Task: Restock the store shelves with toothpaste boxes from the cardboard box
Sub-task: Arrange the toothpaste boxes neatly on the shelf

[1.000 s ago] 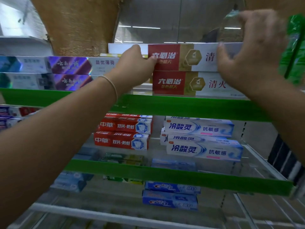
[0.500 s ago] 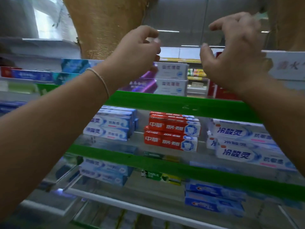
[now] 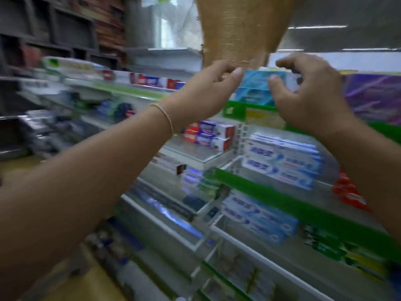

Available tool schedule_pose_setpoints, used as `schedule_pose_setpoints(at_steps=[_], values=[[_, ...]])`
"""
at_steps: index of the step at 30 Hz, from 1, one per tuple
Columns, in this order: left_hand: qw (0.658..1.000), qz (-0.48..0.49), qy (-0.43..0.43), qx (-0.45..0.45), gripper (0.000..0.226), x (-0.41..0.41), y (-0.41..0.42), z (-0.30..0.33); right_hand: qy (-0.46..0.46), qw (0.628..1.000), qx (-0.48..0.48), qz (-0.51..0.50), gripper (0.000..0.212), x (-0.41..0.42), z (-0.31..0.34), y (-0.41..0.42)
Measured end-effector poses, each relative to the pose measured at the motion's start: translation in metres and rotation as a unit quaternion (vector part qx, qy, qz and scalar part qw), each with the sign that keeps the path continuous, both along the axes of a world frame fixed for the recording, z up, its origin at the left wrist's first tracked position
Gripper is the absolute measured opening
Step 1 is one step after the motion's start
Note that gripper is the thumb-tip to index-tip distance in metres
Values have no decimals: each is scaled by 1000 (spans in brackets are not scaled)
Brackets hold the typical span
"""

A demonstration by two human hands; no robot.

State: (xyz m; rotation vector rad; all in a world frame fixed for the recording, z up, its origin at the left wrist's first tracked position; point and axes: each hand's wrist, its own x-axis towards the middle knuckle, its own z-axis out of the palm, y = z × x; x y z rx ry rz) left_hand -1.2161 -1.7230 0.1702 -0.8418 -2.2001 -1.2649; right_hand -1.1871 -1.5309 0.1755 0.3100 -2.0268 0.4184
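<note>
Both forearms up in the near field, a thin bracelet [image 3: 166, 118] on the left wrist. Left hand [image 3: 204, 94] and right hand [image 3: 312, 94] are raised side by side in front of the top shelf, neither holding anything. Fingers on both are loosely curled, relaxed rather than clenched, with nothing between thumb and fingertips. They sit near each other but apart.

Just beyond the hands: teal boxes [image 3: 258, 90] stacked on the top shelf, behind its green shelf edge [image 3: 236, 108]. Purple boxes [image 3: 373, 96] to the right on the same level. One level down, blue-and-white boxes [image 3: 284, 161] in a stack, red boxes [image 3: 349, 196] at far right. Further left and farther off, red-and-blue boxes [image 3: 212, 135] on a neighbouring shelf. Lower shelves hold more light-blue boxes [image 3: 258, 216]. Heavy motion blur on the left half, so detail there is unreadable.

Cardboard box is not in view, so remaining stock is unknown.

Progress, as a judgement: several shelf levels carry stacks, and there are visible gaps on the lower levels. Hands are empty, so the next step is probably fetching more boxes. Task looks mid-way, not finished.
</note>
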Motion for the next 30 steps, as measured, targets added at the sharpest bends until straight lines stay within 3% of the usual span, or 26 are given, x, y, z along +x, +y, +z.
schedule_pose_setpoints(at_steps=[4, 9, 16, 26, 30], values=[[997, 77, -20, -16, 37, -2, -81, -21, -42, 995, -11, 85, 40, -36, -25, -79], [985, 165, -51, -30, 43, -2, -167, -51, -125, 981, 30, 146, 52, -65, -59, -164], [963, 255, -86, -25, 49, -15, -247, -100, -203, 955, 53, 212, 53, -103, -103, -261], [930, 350, -112, -19, 43, -79, -350, -150, -272, 916, 23, 294, 54, -193, -154, -386], [923, 358, -141, 4, 30, -121, -396, -166, -298, 903, 18, 309, 54, -243, -165, -432]])
